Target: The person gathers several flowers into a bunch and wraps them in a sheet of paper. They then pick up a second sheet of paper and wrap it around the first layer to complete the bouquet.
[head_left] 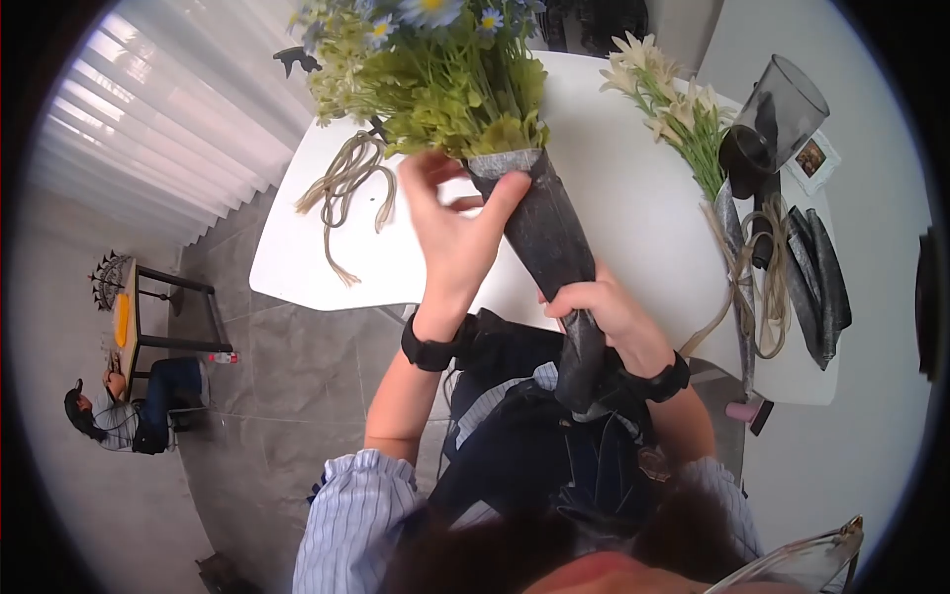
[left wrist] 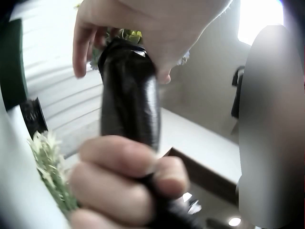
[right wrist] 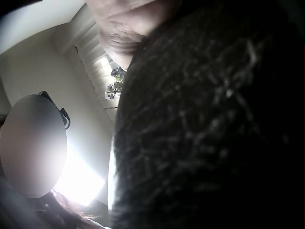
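A bouquet [head_left: 465, 104] of blue, daisy-like flowers and green leaves stands tilted in a dark wrapper [head_left: 544, 223] with a greyish top edge. My left hand [head_left: 455, 233] is at that top edge, its thumb on the front and its blurred fingers spread out at the left side. Lower down, my right hand [head_left: 614, 312] grips the narrowed wrapper, thumb across the front. In the left wrist view, the curled fingers [left wrist: 119, 176] of my right hand go round the shiny black wrapper [left wrist: 131, 90]. Dark wrapper [right wrist: 205, 124] fills much of the right wrist view.
Beige cord [head_left: 346, 183] lies on the white table [head_left: 643, 208] at left. At right are cream lilies [head_left: 683, 109], a smoky clear vase [head_left: 787, 104], a framed picture [head_left: 813, 160], looped cord [head_left: 777, 282] and dark rolls [head_left: 821, 282]. Another person [head_left: 139, 406] sits far left.
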`<state>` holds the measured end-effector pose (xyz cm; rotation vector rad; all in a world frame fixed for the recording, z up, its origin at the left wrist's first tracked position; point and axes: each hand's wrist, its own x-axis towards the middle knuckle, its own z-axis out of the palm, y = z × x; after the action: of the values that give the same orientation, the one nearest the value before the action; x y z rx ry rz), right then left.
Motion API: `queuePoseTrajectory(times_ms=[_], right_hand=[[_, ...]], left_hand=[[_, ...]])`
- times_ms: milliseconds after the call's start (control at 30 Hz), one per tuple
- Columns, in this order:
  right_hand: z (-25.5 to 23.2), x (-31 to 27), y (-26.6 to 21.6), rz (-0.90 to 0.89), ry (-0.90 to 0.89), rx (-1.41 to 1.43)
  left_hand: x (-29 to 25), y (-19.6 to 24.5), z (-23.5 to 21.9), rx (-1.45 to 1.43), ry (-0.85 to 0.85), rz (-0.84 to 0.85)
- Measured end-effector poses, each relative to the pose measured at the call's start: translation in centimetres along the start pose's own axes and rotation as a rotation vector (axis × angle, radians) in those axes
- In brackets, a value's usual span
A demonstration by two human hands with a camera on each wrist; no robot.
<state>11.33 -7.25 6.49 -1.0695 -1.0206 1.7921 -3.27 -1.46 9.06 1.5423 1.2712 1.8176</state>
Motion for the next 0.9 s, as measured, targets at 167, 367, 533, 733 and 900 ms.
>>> queuePoseTrajectory(times_ms=[167,367,533,733,900], right_hand=[[-0.8,-0.5,0.4,0.058,0.020,0.021],[-1.2,-1.0,1.2,0.075,0.003,0.024],[-0.7,-1.4,0.9,0.089,0.004,0.013],[-0.4,-1.5,1.1,0.053,0.048,-0.038],[-0.6,-1.5,1.5,0.003,0.135,-0.093]], left_hand=[[0.7,0.3,-2.4,0.142,-0.198,0.697],[2.5,0.1,-3.3,0.330,-0.378,0.954],[3.5,-0.2,-3.3,0.362,-0.412,1.164],[3.6,-0.2,-2.8,0.291,-0.460,0.980],[2.9,1.0,-2.9,0.070,-0.592,0.356]])
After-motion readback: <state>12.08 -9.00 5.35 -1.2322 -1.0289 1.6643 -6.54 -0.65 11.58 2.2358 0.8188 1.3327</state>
